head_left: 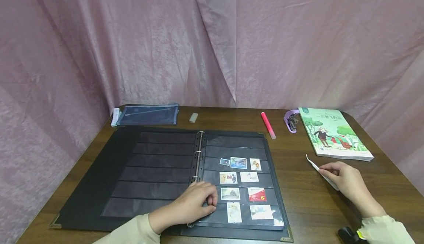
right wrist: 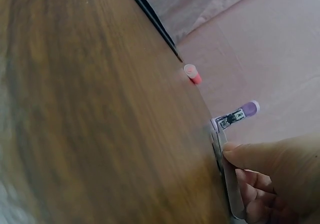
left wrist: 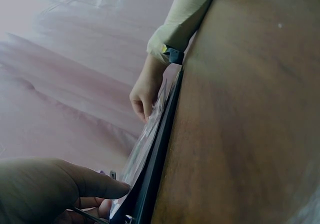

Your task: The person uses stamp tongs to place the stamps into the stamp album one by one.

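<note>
A black ring-binder stamp album (head_left: 89,188) lies spread on the table. Several small stamps, among them a red one (head_left: 257,195), sit in the strips of its right-hand page (head_left: 212,141); the left page's strips (head_left: 155,174) hold no stamps. My left hand (head_left: 195,203) rests at the page's inner lower edge beside the rings (head_left: 198,152), fingers loosely curled with nothing held. To the right of the album, my right hand (head_left: 347,181) pinches a pair of tweezers (right wrist: 232,191) between thumb and fingers, their bent tip pointing away toward the book.
A green-covered book (head_left: 334,130) lies at the back right, beside a purple-framed object (head_left: 290,120). A pink marker (head_left: 268,125), an eraser (head_left: 193,117) and a blue mesh pencil case (head_left: 149,114) line the back. Pink curtain (head_left: 212,45) hangs behind.
</note>
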The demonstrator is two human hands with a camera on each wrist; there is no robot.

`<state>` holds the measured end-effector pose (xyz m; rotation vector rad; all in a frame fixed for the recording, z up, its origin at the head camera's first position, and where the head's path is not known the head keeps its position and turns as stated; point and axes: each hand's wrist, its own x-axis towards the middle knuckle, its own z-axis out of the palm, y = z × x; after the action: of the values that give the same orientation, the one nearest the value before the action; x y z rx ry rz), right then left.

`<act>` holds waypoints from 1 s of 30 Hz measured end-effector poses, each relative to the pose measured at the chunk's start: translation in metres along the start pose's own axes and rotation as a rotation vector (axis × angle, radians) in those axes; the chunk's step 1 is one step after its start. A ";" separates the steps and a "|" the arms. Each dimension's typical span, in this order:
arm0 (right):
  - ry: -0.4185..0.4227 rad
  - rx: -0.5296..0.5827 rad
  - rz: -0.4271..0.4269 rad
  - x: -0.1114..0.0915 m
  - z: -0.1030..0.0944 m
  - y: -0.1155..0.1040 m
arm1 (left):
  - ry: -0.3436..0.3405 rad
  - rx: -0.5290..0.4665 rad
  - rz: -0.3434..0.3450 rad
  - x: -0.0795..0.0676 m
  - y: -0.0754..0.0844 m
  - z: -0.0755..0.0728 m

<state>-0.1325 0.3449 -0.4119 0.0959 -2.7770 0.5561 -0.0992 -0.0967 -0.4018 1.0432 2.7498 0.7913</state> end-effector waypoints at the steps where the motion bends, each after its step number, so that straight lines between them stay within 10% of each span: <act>1: 0.006 0.001 -0.004 0.000 0.000 0.000 | 0.000 0.001 -0.003 0.000 0.000 0.000; 30: 0.018 -0.028 -0.010 0.008 -0.013 -0.010 | -0.041 0.054 -0.015 0.004 0.004 -0.019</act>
<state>-0.1352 0.3403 -0.3947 0.0984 -2.7646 0.5131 -0.1056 -0.0998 -0.3833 1.0347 2.7557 0.6893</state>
